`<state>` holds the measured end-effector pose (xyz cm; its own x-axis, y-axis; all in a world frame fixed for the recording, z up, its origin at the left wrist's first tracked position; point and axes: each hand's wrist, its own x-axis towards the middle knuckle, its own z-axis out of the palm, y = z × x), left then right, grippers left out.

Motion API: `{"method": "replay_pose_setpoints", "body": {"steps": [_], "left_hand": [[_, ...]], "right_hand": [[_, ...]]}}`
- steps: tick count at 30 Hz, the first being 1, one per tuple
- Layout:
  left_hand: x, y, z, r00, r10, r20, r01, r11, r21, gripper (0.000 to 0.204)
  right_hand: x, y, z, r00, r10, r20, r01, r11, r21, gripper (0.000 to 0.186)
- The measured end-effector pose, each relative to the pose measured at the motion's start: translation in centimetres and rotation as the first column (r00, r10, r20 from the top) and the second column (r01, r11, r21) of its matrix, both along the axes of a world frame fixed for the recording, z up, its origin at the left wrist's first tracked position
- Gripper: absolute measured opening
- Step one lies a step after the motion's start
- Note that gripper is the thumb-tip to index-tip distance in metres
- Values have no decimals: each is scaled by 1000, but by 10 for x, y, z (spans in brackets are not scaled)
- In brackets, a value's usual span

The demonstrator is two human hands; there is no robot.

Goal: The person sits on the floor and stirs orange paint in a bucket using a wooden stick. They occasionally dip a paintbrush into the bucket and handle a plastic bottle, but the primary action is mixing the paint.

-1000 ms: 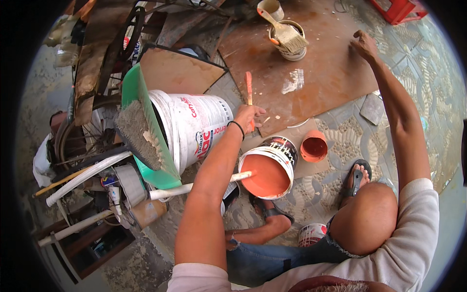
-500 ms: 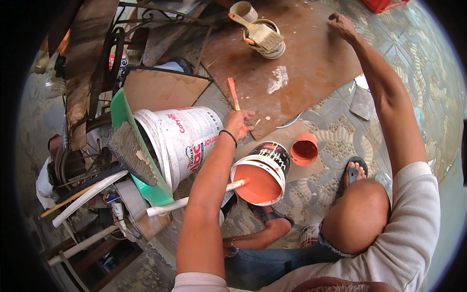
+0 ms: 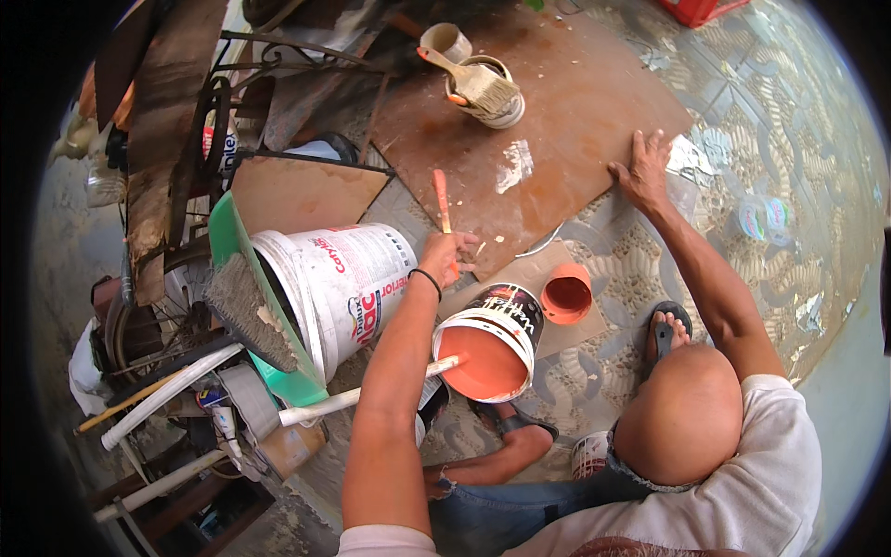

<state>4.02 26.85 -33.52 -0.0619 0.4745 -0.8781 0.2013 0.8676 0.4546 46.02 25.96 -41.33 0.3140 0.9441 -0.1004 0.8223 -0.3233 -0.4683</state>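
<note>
My left hand [image 3: 447, 258] is closed round an orange-smeared paintbrush [image 3: 442, 200], whose orange end points up and away from me. It is beside the near left edge of a brown board [image 3: 575, 121] lying on the floor. My right hand [image 3: 645, 172] rests on the board's right edge, fingers spread, holding nothing. Nearer to me stands a black and white paint bucket [image 3: 531, 320] of orange paint, with a white stick [image 3: 371, 395] leaning in it. An orange-coated cup [image 3: 567, 290] sits right beside the bucket, on a piece of cardboard [image 3: 585, 334].
A pail [image 3: 506, 116] with a wide paintbrush [image 3: 484, 90] across its top stands on the board, next to a small cup [image 3: 445, 39]. On the left are a tipped white bucket [image 3: 357, 278], a green panel [image 3: 227, 223] and piled scrap. A red crate [image 3: 703, 7] is far right.
My right hand has come nearer to me and settled, fingers spread, on the board's right edge. My left hand still grips the paintbrush in nearly the same place. The whole view has shifted slightly.
</note>
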Motion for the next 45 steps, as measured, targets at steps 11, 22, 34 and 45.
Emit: {"method": "replay_pose_setpoints", "body": {"steps": [11, 22, 34, 45], "left_hand": [[7, 9, 13, 1000, 7, -5, -7, 1000, 12, 29], [89, -22, 192, 972, -10, 233, -96, 893, 439, 24], [71, -221, 393, 697, -219, 683, -281, 793, 541, 24], [37, -353, 418, 705, -171, 688, -352, 758, 549, 32]], "right_hand": [[27, 29, -1, 989, 70, 133, -56, 992, -109, 82], [54, -7, 232, 589, 796, 139, -740, 601, -303, 55], [-108, -54, 377, 264, 913, 310, -781, 391, -486, 31], [-138, -125, 363, 278, 918, 282, -841, 375, -390, 29]]}}
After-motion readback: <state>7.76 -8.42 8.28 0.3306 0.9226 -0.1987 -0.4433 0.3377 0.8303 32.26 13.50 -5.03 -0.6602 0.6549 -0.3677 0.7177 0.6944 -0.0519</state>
